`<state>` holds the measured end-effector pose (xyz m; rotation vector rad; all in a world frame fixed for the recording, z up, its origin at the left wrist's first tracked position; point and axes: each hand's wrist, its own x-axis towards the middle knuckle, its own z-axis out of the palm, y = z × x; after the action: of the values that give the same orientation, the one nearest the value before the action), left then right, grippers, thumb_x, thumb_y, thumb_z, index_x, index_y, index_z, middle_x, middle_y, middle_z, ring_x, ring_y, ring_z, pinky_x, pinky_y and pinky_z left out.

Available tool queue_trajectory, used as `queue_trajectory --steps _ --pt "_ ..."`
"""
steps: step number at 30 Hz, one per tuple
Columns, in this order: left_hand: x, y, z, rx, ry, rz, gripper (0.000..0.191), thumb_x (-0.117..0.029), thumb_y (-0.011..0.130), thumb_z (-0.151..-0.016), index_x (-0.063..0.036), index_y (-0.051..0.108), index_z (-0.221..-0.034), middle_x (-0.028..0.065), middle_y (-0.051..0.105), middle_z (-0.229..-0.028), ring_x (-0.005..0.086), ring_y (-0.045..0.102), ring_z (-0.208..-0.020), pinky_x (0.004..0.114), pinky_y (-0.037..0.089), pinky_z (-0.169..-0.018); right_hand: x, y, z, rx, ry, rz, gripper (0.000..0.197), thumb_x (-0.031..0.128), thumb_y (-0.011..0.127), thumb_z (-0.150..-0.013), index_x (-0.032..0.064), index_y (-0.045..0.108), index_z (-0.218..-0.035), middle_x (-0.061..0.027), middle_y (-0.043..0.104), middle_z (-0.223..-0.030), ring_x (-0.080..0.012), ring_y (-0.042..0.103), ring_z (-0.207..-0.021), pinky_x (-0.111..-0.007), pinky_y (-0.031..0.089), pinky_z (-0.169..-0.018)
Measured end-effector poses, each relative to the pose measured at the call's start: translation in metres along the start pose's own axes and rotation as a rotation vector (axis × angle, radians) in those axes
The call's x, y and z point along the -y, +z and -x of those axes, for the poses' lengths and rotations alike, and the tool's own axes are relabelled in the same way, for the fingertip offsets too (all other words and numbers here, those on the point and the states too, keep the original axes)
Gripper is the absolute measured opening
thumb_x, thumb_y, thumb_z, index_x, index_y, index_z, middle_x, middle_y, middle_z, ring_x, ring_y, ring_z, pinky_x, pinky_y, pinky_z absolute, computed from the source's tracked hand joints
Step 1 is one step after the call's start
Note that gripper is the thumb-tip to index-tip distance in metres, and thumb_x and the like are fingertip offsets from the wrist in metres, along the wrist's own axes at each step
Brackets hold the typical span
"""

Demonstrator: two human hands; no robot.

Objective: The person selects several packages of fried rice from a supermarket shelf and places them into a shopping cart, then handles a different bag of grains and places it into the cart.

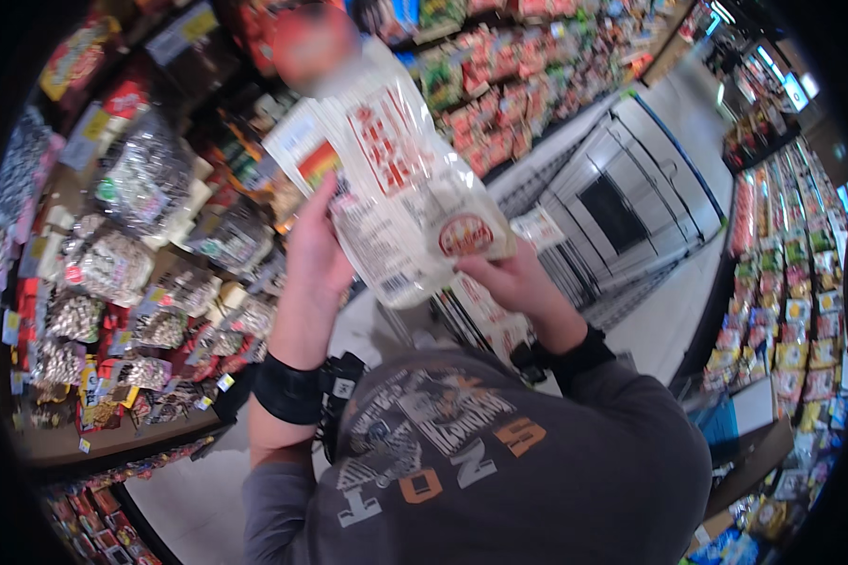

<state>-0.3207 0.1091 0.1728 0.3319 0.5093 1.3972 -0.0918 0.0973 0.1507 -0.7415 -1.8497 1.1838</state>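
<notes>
A whitish plastic food package (424,212) with red printing and a barcode is held up in front of my chest by both hands. My left hand (318,244) supports its left edge, with the thumb up along the side. On the other side, my right hand (505,279) pinches the package's lower right corner between thumb and fingers. A white card or label with a coloured patch (314,152) shows at the package's left edge; whether it is joined to the package cannot be told.
A wire shopping cart (608,191) stands ahead to the right, with a white printed packet (537,227) in it. Close on my left, a shelf displays bagged dried goods (113,265). More shelves of packaged goods (784,282) line the right side. Pale floor (191,501) shows lower left.
</notes>
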Motion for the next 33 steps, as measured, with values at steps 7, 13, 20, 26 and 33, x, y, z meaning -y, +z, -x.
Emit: queue_trajectory --steps 7,13,20,26,33 --pt "0.052 0.001 -0.04 0.055 0.239 -0.605 0.027 -0.018 0.048 -0.092 0.0035 0.054 -0.106 0.0119 0.062 -0.099 0.017 0.062 -0.085 0.03 0.052 -0.075 -0.056 -0.089 0.0 -0.064 0.101 -0.361 0.076 0.004 0.068 -0.071 0.0027 0.025 -0.134 -0.0166 0.046 -0.125 -0.0232 0.048 -0.111 -0.034 0.042 -0.092" --pt "0.11 0.0 -0.069 0.269 0.043 -0.919 0.034 -0.019 0.055 -0.087 0.0015 0.051 -0.114 0.0095 0.059 -0.105 0.0142 0.055 -0.095 0.028 0.047 -0.08 -0.098 -0.1 0.018 -0.077 0.42 -0.365 0.058 0.005 0.07 -0.072 -0.0018 0.038 -0.12 -0.0063 0.06 -0.099 -0.0097 0.06 -0.083 -0.023 0.051 -0.069" --pt "0.099 -0.049 -0.102 0.097 -0.053 -1.103 0.048 -0.017 0.06 -0.084 -0.0037 0.041 -0.126 0.012 0.052 -0.113 0.0162 0.051 -0.1 0.029 0.042 -0.085 -0.222 -0.14 0.06 0.177 0.903 0.312 0.05 0.014 0.07 -0.071 -0.004 0.049 -0.112 -0.0139 0.063 -0.095 -0.0195 0.061 -0.087 -0.031 0.049 -0.077" --pt "0.087 -0.044 -0.103 0.111 -0.205 -1.161 0.036 -0.006 0.051 -0.087 -0.0042 0.045 -0.122 0.004 0.053 -0.109 0.0065 0.051 -0.089 0.02 0.041 -0.079 -0.368 -0.076 0.1 0.45 0.878 0.279 0.055 0.031 0.071 -0.068 -0.0039 0.053 -0.106 -0.0186 0.061 -0.091 -0.0283 0.06 -0.084 -0.036 0.047 -0.074" --pt "0.03 -0.044 -0.066 -0.039 -0.022 -1.272 0.037 -0.017 0.058 -0.085 -0.005 0.049 -0.119 0.0079 0.057 -0.105 0.0128 0.054 -0.087 0.027 0.045 -0.075 -0.29 -0.053 0.022 0.641 0.671 0.781 0.049 0.049 0.059 -0.073 0.0071 0.063 -0.098 -0.0207 0.061 -0.097 -0.034 0.06 -0.087 -0.042 0.047 -0.075"
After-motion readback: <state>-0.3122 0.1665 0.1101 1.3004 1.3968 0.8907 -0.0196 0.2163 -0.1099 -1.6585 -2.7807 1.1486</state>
